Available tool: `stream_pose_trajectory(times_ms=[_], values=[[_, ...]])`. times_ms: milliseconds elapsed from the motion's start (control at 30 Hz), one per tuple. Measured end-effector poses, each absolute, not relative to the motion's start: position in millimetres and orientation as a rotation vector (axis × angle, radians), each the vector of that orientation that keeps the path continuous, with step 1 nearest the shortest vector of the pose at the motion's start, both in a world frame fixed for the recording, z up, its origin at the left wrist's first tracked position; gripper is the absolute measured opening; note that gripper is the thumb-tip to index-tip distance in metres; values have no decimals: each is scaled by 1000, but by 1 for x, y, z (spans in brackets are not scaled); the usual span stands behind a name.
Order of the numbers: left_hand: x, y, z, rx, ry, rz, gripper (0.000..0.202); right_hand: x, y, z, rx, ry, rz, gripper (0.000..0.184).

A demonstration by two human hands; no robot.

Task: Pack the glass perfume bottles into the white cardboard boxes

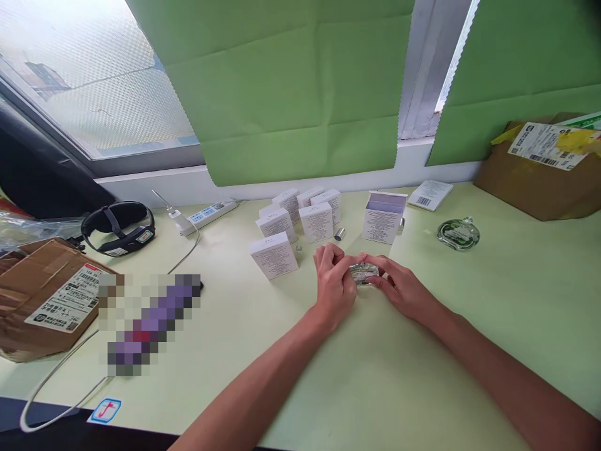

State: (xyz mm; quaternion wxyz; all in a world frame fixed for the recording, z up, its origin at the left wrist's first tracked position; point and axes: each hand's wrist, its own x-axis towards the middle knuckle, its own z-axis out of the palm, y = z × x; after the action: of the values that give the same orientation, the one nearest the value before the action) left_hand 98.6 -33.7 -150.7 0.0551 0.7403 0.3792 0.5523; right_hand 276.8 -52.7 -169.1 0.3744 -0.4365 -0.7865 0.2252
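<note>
Both my hands meet over a small clear glass bottle [365,273] lying on the pale green table [375,376]. My left hand [334,282] has its fingers curled round the bottle's left end. My right hand [399,285] pinches its right side. Just behind the bottle stands an open white box [383,218] with its lid flap up. A small silver cap [339,234] lies left of that box. A second glass bottle [458,233] rests on the table to the right, apart from both hands.
Several closed white boxes [300,219] stand behind my left hand. A power strip [206,215] and white cable lie at left, near a black headband device [119,227]. Cardboard parcels sit at the left edge [42,294] and back right [539,169]. A white leaflet [429,194] lies by the wall.
</note>
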Motion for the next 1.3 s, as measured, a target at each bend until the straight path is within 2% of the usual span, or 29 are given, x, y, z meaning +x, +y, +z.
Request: stream_pose_trajectory(times_ms=[333,467,600,800,933,1133,1300], values=[[99,-36,-154,2255,1194,1672,41,276,-53,-168,-1129,-2026,542,44],[92,-28,-154,2033,1279,1711,47,278,-53,-163,-1174,-2025,519,45],[86,-5,-154,2001,1591,1337,48,282,-53,-157,-1245,-2020,504,47],[95,34,-141,2320,1526,853,50,284,-53,-155,-1270,-1993,565,57],[106,51,-126,2379,1608,576,22,286,-49,-162,-1278,-1952,625,61],[107,53,-123,2388,1644,423,6,287,-45,-171,-1308,-1906,672,66],[96,51,-114,2358,1563,478,21,288,-45,-173,-1320,-1870,690,72]])
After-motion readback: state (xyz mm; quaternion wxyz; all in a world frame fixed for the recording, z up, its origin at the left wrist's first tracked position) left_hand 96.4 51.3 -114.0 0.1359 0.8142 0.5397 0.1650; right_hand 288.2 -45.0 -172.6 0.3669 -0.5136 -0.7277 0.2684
